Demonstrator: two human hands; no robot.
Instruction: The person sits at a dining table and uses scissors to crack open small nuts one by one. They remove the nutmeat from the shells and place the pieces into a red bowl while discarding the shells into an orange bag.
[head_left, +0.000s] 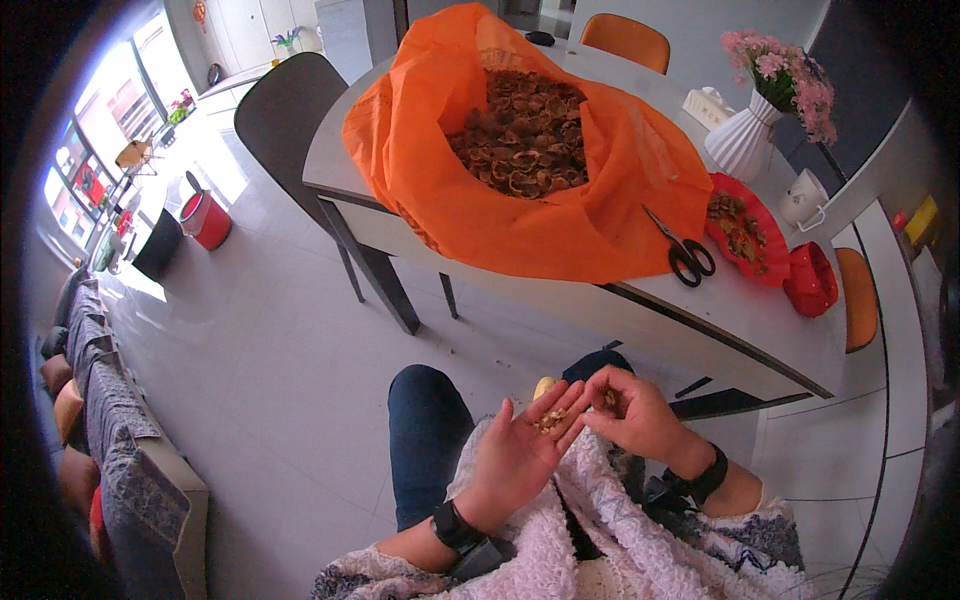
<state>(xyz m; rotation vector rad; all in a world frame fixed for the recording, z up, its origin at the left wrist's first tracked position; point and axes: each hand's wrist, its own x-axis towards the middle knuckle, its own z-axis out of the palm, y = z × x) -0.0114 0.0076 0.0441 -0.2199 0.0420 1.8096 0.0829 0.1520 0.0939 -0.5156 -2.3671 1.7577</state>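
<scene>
My left hand (521, 450) is palm up over my lap, fingers spread, with several small pale kernel pieces (551, 421) lying on its fingers. Beside its fingertips, my right hand (634, 412) is curled around a brown shell piece (609, 400). An orange bag (420, 180) lies wide open on the table, filled with brown, dry shells (525, 142). Black-handled scissors (686, 251) rest at the bag's right edge, partly on the tabletop. Right of them, a red dish (772, 259) holds shell bits and small pieces. A small red container (811, 281) stands next to the dish.
The table's edge (720, 330) runs ahead of my hands. Behind the dish stand a white mug (804, 196), a white vase (742, 139) with pink flowers and a tissue box (706, 106). A grey chair (289, 127) is at the left, and crumbs lie on the floor.
</scene>
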